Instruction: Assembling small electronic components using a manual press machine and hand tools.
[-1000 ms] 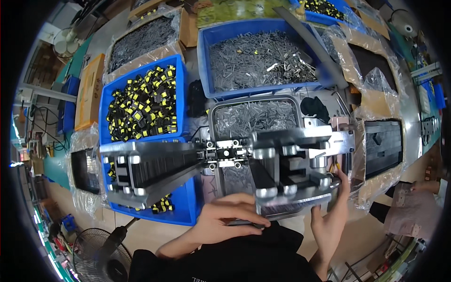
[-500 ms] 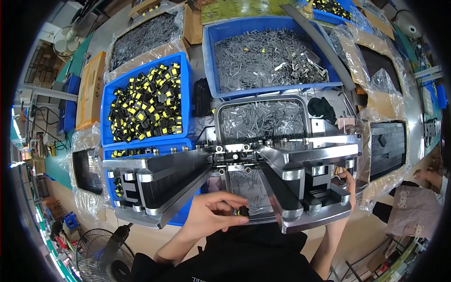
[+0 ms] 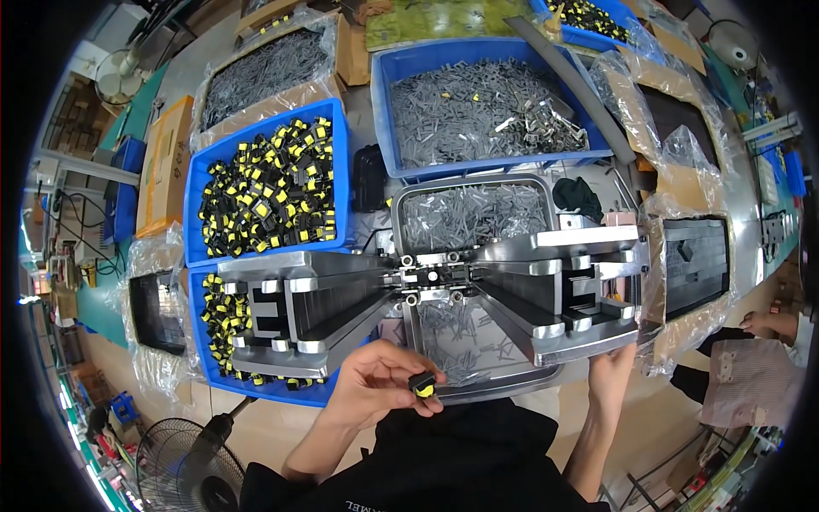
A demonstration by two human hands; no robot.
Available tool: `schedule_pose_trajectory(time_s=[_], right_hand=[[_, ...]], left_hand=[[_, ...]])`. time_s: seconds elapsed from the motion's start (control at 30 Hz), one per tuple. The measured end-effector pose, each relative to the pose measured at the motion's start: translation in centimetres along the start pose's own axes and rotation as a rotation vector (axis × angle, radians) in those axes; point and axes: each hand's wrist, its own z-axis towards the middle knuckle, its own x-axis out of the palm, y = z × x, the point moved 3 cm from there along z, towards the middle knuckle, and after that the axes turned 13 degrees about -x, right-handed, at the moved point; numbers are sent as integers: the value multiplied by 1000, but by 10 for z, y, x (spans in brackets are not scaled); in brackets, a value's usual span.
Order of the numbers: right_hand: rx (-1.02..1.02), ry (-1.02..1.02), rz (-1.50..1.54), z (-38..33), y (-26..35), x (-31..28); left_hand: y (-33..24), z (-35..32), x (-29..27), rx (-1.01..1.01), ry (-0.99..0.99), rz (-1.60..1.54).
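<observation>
Between the thumb and fingers of my left hand (image 3: 371,384) is a small black coil part with yellow tape (image 3: 423,386), just above the near edge of a metal tray (image 3: 503,388). My right hand (image 3: 611,367) is at the near underside of the right channel (image 3: 546,328) of a steel fixture; its fingers are mostly hidden behind the metal. A similar channel (image 3: 299,316) spreads to the left, and both meet at a central clamp block (image 3: 433,276). Loose grey slivers lie in the tray beneath.
Blue bins (image 3: 189,205) of black-and-yellow coil parts stand at the left. A larger blue bin (image 3: 381,111) at the back holds grey pieces. Plastic-lined cartons (image 3: 657,256) flank the right side. A fan (image 3: 183,461) stands at lower left; another person's hand (image 3: 768,324) shows far right.
The coil part in my left hand has turned, showing more yellow. The fixture's channels appear shifted and tilted in view. My right hand's fingers have gone from sight behind the right channel.
</observation>
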Motion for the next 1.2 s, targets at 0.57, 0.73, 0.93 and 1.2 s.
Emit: schedule_pose_trajectory(time_s=[0.57, 0.73, 0.93, 1.2], right_hand=[[60, 59, -10, 8, 7, 2], [-343, 114, -343, 21, -41, -31], [-586, 20, -694, 32, -62, -37], [-440, 86, -572, 37, -39, -29]], left_hand=[[-71, 25, 66, 1056, -568, 2208], [-53, 41, 55, 839, -449, 2439], [-38, 52, 60, 870, -526, 2177], [-51, 53, 69, 856, -590, 2181]])
